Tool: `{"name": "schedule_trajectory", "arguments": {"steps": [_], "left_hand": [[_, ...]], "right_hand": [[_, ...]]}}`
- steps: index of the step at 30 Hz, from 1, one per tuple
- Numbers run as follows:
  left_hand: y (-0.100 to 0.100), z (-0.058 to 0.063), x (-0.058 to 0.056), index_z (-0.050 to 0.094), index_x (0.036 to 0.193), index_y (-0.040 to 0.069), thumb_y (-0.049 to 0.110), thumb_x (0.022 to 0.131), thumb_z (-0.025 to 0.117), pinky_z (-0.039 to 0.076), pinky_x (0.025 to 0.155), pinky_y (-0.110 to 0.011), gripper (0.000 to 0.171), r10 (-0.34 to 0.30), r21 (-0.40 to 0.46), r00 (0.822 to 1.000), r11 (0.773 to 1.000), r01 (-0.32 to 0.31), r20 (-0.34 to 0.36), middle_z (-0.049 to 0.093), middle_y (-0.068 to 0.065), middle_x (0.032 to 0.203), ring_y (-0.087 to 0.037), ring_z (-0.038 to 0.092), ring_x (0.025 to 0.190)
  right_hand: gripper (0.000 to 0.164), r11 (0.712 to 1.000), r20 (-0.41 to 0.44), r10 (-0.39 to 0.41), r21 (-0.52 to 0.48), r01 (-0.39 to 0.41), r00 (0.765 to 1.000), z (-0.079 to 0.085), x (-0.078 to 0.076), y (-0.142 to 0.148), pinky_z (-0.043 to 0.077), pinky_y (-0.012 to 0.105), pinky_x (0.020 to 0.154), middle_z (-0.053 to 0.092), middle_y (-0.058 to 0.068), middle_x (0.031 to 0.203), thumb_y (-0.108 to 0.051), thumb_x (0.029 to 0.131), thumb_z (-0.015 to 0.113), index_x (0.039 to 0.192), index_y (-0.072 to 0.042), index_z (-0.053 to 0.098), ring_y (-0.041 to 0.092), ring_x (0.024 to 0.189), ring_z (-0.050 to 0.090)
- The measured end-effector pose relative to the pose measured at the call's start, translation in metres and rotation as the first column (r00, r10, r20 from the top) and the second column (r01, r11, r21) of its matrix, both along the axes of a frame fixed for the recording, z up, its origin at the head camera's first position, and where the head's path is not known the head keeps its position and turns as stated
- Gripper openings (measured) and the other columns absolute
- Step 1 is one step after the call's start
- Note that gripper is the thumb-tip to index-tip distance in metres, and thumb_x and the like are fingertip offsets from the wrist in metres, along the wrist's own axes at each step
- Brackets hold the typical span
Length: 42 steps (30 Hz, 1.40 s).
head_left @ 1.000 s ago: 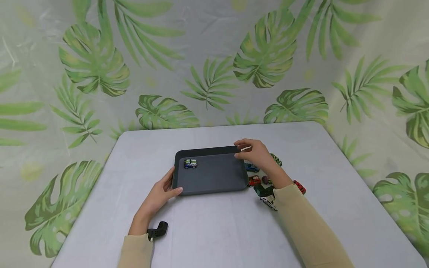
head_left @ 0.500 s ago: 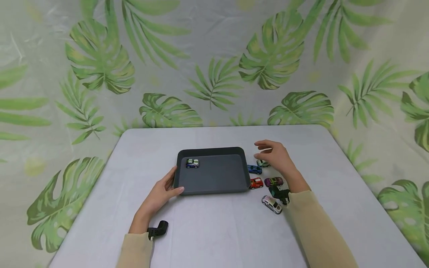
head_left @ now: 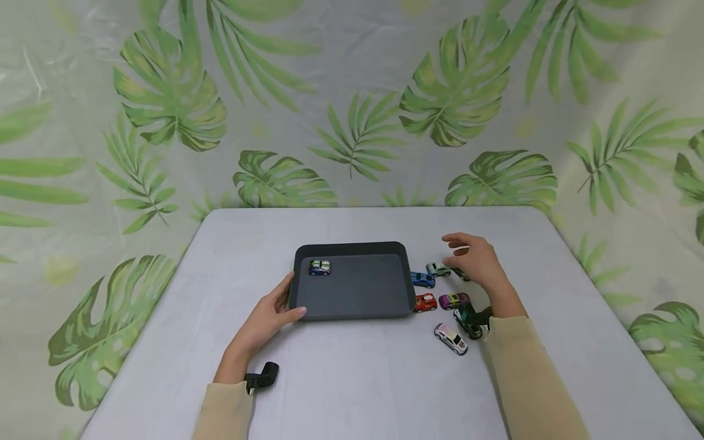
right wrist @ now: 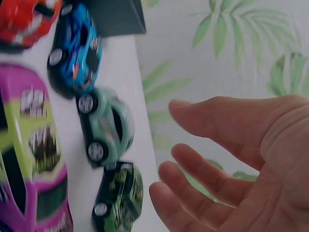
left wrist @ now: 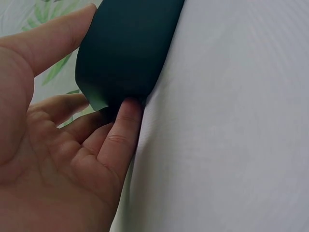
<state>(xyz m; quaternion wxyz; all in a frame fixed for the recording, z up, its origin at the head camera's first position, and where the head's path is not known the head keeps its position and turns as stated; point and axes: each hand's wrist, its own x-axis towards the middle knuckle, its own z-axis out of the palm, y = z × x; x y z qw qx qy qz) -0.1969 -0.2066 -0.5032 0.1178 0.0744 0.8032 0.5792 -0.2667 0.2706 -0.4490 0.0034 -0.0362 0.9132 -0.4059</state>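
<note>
Left hand [head_left: 265, 319] grips tray [head_left: 354, 284] — right hand [head_left: 478, 261], fingers apart, hovers near green cars [right wrist: 108, 129]

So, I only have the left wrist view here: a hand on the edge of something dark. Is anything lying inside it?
Observer: Yes, the head view shows one small toy car in the tray, toward its far left corner.
Operator: And the right hand, is it holding anything?
Observer: No, the right wrist view shows it empty.
Operator: What lies near it?
Observer: In that same view, a mint green car, in a row between a blue car and a green-patterned car.
</note>
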Motion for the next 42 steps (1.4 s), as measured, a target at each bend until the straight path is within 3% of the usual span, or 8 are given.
{"name": "schedule_trajectory", "arguments": {"steps": [13, 21, 26, 35, 42], "left_hand": [[0.001, 0.001, -0.001, 0.020, 0.162, 0.031, 0.028, 0.091, 0.078, 0.029, 0.116, -0.026, 0.091, -0.005, -0.004, 1.000, 1.000, 0.005, 0.001, 0.019, 0.008, 0.164, -0.011, 0.022, 0.149], [0.001, 0.006, 0.001, 0.019, 0.163, 0.027, 0.028, 0.092, 0.077, 0.027, 0.119, -0.035, 0.091, -0.022, 0.002, 1.000, 1.000, 0.022, -0.018, 0.017, 0.001, 0.166, -0.019, 0.019, 0.151], [0.000, 0.002, 0.000, 0.021, 0.162, 0.029, 0.029, 0.091, 0.078, 0.028, 0.117, -0.030, 0.092, -0.010, 0.001, 1.000, 1.000, 0.010, -0.014, 0.019, 0.004, 0.165, -0.016, 0.021, 0.150], [0.000, 0.001, 0.002, 0.020, 0.162, 0.029, 0.028, 0.091, 0.078, 0.028, 0.118, -0.031, 0.092, -0.009, 0.005, 1.000, 1.000, 0.009, -0.005, 0.018, 0.004, 0.165, -0.016, 0.021, 0.150], [0.000, 0.002, 0.000, 0.021, 0.162, 0.030, 0.030, 0.091, 0.079, 0.029, 0.117, -0.028, 0.092, -0.005, -0.012, 1.000, 1.000, 0.005, -0.002, 0.019, 0.007, 0.164, -0.012, 0.022, 0.149]], "right_hand": [[0.055, 0.993, 0.035, 0.033, 0.112, -0.037, 0.999, -0.011, -0.005, 0.016, 0.058, 0.048, 0.075, 0.056, 0.028, 0.134, -0.008, 0.090, 0.075, 0.141, -0.005, 0.057, 0.045, 0.117, 0.057], [0.055, 0.984, 0.090, 0.016, 0.174, -0.032, 0.996, -0.014, -0.007, 0.027, 0.055, 0.053, 0.079, 0.061, 0.028, 0.125, -0.008, 0.086, 0.078, 0.138, -0.004, 0.060, 0.045, 0.108, 0.060], [0.053, 0.976, 0.131, -0.013, 0.217, -0.016, 0.991, -0.014, -0.006, 0.029, 0.053, 0.055, 0.083, 0.064, 0.028, 0.118, -0.013, 0.084, 0.081, 0.132, -0.002, 0.063, 0.044, 0.103, 0.061], [0.050, 0.962, 0.107, -0.027, 0.273, -0.004, 0.994, -0.022, -0.010, 0.028, 0.053, 0.054, 0.079, 0.066, 0.026, 0.112, -0.021, 0.084, 0.081, 0.127, -0.001, 0.066, 0.040, 0.096, 0.062], [0.046, 0.964, 0.105, -0.018, 0.266, -0.010, 0.994, -0.023, -0.012, 0.030, 0.053, 0.049, 0.074, 0.067, 0.024, 0.107, -0.016, 0.084, 0.080, 0.126, 0.000, 0.067, 0.037, 0.090, 0.063]]}}
